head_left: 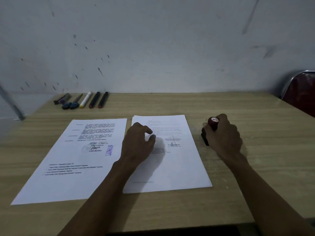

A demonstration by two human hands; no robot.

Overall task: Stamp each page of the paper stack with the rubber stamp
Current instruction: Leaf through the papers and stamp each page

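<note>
I saw right hand (225, 133) gripping rubber stamp (213, 122) on ink pad (204, 137), on bench (238, 176) just right of paper stack (179, 167), left hand (138, 142) loosely curled over stack, holding nothing, stamped page (68, 167) alongside left

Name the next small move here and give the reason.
Probably lift the rubber stamp, which the right hand grips over the ink pad, across to the right page: it shows no purple mark, while the left page does.
</note>
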